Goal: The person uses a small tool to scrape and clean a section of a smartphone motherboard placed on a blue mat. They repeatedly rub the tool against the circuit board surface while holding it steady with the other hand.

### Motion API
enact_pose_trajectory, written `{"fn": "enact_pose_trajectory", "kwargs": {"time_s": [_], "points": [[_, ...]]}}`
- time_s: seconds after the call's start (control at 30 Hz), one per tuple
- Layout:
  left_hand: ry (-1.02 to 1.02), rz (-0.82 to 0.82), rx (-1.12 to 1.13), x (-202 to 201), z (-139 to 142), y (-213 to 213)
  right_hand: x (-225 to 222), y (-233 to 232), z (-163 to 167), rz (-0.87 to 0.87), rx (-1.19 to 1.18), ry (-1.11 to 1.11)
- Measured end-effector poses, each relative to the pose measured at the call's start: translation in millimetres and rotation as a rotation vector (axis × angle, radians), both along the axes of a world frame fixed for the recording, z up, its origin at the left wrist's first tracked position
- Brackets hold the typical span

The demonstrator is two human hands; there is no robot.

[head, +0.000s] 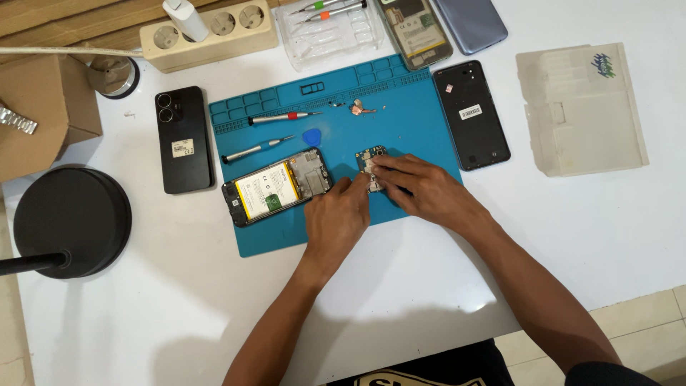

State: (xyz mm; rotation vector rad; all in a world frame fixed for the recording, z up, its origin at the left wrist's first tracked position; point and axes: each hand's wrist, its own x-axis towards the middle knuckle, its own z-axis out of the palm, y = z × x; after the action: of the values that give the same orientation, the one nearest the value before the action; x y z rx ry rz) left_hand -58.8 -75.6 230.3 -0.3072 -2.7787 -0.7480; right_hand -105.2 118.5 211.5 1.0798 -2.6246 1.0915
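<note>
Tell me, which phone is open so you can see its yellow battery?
The opened phone on the blue mat, beside the left hand. The black phones beside the mat have their backs on.

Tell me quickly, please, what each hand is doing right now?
Left hand: fingers pinched on the small circuit board on the blue mat.
Right hand: fingers pressing the same board.

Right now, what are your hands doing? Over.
Left hand and right hand both pinching the small circuit board on the blue mat. Opened phone just beside left hand. Screwdrivers lying clear.
</note>
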Motion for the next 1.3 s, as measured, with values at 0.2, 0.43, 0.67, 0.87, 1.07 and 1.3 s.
{"fn": "enact_pose_trajectory", "kwargs": {"time_s": [0.2,0.43,0.67,0.87,1.07,1.3], "points": [[0.016,-0.004,0.084,-1.4,1.1,-2.7,-1.3,0.1,-1.0,-0.005,-0.091,-0.033],[-0.021,-0.011,0.130,-3.5,3.4,-5.1,-3.7,-1.5,-1.4,-0.050,-0.117,-0.111],[-0.072,0.026,0.029,-0.2,5.9,-4.1,-4.2,-2.8,2.9,-0.087,-0.097,-0.136],[-0.006,0.022,-0.036,1.7,7.0,-1.3,-2.8,-4.1,3.2,-0.070,-0.121,-0.093],[-0.022,0.022,-0.075,0.0,6.3,0.9,-3.3,-5.3,2.1,-0.054,-0.140,-0.072],[0.077,-0.017,-0.022,-2.8,2.3,1.1,-5.5,-4.4,-1.5,-0.053,-0.122,-0.074]]}}
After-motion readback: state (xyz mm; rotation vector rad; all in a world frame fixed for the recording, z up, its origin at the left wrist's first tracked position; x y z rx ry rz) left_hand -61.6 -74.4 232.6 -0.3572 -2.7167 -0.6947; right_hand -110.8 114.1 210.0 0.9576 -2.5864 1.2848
